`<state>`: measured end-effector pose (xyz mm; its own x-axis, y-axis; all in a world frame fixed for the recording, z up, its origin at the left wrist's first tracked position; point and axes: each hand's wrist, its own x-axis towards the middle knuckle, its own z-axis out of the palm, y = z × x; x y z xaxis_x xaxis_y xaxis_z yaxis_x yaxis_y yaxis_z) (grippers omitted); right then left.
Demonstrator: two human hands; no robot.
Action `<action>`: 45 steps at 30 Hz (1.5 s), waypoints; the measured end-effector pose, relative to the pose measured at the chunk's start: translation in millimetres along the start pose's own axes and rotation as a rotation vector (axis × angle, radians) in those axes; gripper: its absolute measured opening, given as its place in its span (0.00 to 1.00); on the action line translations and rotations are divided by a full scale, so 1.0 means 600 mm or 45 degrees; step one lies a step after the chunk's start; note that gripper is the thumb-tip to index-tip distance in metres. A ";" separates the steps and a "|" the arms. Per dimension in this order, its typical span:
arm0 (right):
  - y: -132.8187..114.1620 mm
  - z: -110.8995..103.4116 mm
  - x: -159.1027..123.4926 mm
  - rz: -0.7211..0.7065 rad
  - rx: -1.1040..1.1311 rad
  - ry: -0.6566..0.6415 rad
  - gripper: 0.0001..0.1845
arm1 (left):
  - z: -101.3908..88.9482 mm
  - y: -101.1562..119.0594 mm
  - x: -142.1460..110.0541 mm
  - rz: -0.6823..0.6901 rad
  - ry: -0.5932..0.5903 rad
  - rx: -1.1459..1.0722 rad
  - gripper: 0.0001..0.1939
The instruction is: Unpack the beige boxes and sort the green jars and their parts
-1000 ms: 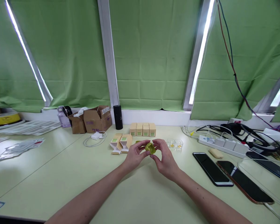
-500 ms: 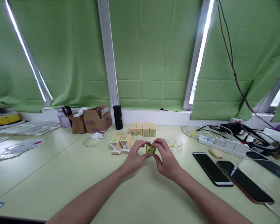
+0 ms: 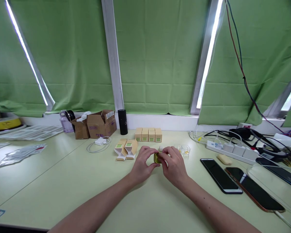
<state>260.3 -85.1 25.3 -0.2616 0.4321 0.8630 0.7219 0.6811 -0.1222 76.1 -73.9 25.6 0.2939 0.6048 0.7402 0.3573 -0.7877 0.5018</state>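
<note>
Both of my hands meet at the middle of the pale green table (image 3: 63, 181). My left hand (image 3: 142, 165) and my right hand (image 3: 174, 165) pinch a small yellow-green object (image 3: 156, 158) between their fingertips, low over the tabletop. Just behind them stand a row of several small tan boxes with green labels (image 3: 148, 134). Two opened tan boxes (image 3: 125, 149) lie to the left of my left hand. Two small clear cups with yellow contents (image 3: 182, 149) sit behind my right hand.
Two brown cardboard boxes (image 3: 97, 124), a black cylinder (image 3: 122, 122), a white charger with cable (image 3: 98, 142) and a bottle (image 3: 64, 123) stand at the back left. Phones (image 3: 220, 176) lie flat at the right, beside a white power strip (image 3: 230, 150) and tangled cables. Plastic packets (image 3: 19, 153) lie far left.
My hands have sunk lower toward the table and closed more tightly around the yellow-green object, which now shows less. A hand at the far left edge has gone from view.
</note>
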 end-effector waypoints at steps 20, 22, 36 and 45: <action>0.001 0.003 0.001 -0.092 -0.123 0.019 0.10 | 0.001 0.003 0.001 0.029 0.038 0.036 0.22; 0.002 0.002 0.001 -0.120 -0.130 0.019 0.10 | 0.001 0.003 0.001 0.018 0.047 0.032 0.22; -0.003 -0.003 0.004 -0.161 -0.156 0.048 0.10 | -0.001 0.006 0.004 -0.027 0.067 0.027 0.20; 0.001 0.000 0.001 -0.161 -0.153 0.026 0.11 | -0.002 0.004 0.004 -0.045 0.080 0.019 0.20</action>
<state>260.6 -84.0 25.7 -0.3434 0.3345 0.8776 0.7556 0.6534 0.0466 76.7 -74.7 29.0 0.2247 0.6230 0.7492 0.3800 -0.7640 0.5214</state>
